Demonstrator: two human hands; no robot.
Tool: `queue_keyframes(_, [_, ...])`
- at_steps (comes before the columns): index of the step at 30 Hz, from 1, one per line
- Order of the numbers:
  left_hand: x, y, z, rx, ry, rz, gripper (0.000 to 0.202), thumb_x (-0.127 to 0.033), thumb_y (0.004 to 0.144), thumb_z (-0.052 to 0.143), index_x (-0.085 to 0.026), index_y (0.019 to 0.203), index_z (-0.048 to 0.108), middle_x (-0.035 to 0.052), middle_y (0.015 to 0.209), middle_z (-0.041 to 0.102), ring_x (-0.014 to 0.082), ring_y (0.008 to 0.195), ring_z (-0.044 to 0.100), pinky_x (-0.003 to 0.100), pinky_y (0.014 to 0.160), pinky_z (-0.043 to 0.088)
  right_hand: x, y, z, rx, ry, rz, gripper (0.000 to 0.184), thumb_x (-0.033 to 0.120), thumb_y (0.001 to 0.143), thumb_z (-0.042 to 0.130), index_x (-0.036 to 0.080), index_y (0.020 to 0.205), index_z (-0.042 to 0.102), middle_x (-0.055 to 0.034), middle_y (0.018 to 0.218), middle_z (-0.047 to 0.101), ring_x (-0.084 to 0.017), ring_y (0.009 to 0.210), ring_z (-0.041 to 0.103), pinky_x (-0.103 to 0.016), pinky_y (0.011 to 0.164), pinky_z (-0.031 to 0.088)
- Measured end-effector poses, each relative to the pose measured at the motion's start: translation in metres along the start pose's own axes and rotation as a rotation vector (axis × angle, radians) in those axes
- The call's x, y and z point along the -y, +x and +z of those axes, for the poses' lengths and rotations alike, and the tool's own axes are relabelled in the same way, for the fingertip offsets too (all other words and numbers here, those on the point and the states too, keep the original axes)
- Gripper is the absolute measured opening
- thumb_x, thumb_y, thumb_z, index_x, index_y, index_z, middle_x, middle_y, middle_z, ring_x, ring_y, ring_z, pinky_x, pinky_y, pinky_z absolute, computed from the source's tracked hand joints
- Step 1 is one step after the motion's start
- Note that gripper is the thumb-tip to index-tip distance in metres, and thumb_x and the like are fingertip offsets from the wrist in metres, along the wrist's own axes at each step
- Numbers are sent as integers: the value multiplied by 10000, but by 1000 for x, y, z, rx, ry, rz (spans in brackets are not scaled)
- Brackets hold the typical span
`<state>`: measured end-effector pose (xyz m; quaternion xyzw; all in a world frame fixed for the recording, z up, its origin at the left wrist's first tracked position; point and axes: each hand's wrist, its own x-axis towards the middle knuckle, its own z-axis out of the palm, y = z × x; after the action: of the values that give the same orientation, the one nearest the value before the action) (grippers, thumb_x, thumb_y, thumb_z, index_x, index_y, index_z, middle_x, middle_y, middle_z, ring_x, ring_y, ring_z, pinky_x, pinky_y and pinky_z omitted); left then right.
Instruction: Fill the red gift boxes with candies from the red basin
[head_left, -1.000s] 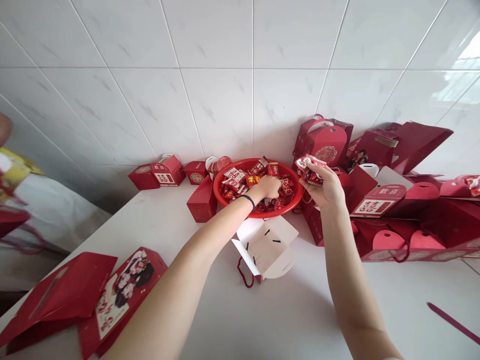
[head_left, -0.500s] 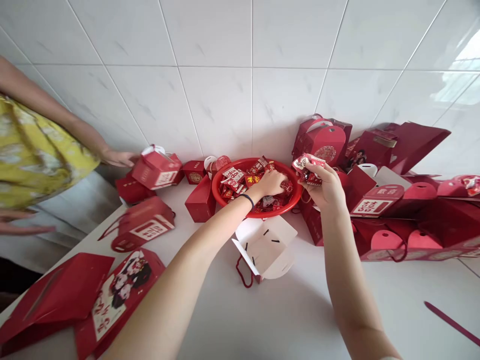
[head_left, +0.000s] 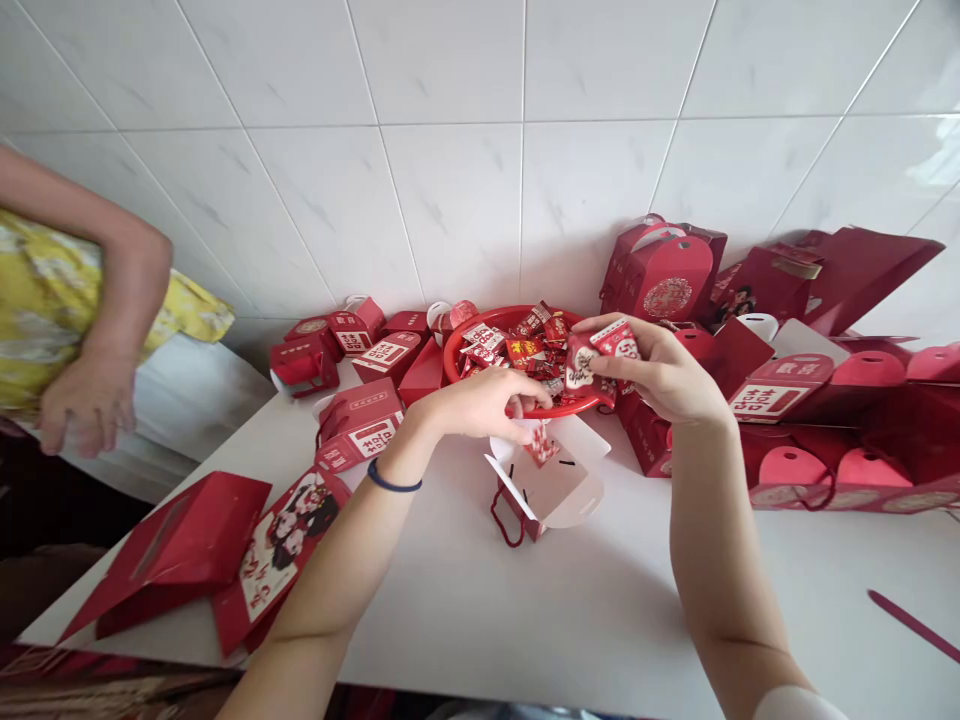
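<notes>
A pale tiled wall (head_left: 450, 70) closes off the far side, and a white table (head_left: 525, 620) spreads in front of it. At the far left stands another person (head_left: 45, 290) in yellow, one hand hanging near the table's edge. Red boxes (head_left: 784, 390) crowd the right side, with more near the far left. A red bowl (head_left: 452, 350) sits in the middle, heaped with wrapped sweets (head_left: 523, 350). Just on its near side is an open box (head_left: 566, 490), its white inside facing up, a flap beside the bowl's rim and a cord handle (head_left: 505, 527) drooping to the left.

The right hand (head_left: 664, 368) is closed on a couple of red packets (head_left: 600, 362) above the right part of the bowl. The left hand (head_left: 491, 402), a dark band (head_left: 394, 482) on its wrist, hangs over the box's far edge, fingers loosely curled with a narrow gap to the thumb; I cannot tell whether it grips anything. A small patterned packet (head_left: 541, 443) shows right under it, at the far part of the box.

The packets look slippery, so a loose pinch could drop one outside the box. The box looks light; a wrist catching its flap could tip it or shove it along the smooth table.
</notes>
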<state>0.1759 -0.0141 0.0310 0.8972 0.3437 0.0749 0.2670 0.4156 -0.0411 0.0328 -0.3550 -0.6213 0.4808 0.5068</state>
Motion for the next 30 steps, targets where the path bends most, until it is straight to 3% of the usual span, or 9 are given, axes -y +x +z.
queue_keyframes(4, [-6,-27,4,61,185,-237,323,-292,750,708,-198,1058,731,38,1016,717,214,902,658,257,727,455,7,-6,13,295,-329,4,355,343,793,772,193,1112,728,-23,967,733,-180,840,660,-287,760,533])
queue_keyframes(9, [-3,-37,6,252,149,-318,481,-291,727,730,-188,1196,689,51,1056,721,215,947,674,230,702,465,2,-6,28,635,-589,67,333,288,856,663,201,1175,699,-23,1018,739,-184,891,670,-275,785,513])
queue_keyframes(16, [9,-32,10,308,105,-287,556,-302,719,762,-187,1255,669,68,1137,733,226,984,693,235,750,505,-13,-5,38,667,-765,82,98,209,904,540,177,930,630,-20,855,677,-144,736,582,-248,662,427])
queue_keyframes(19, [11,-32,10,309,102,-271,537,-286,721,771,-186,1240,675,72,1157,725,221,992,688,236,766,507,-18,-4,43,666,-797,101,132,172,921,492,180,887,619,-26,848,684,-146,738,588,-250,673,417])
queue_keyframes(25, [13,-32,11,317,113,-245,550,-303,744,764,-179,1270,659,74,1092,722,223,972,681,245,764,500,-20,-2,46,523,-831,63,168,220,926,510,174,864,659,-33,829,688,-153,763,600,-253,690,414])
queue_keyframes(30, [15,-33,12,308,118,-250,560,-316,737,762,-195,1274,655,66,1115,719,223,980,679,242,759,494,-21,-1,43,618,-752,109,183,241,907,530,171,880,698,-17,766,690,-132,654,586,-248,635,426])
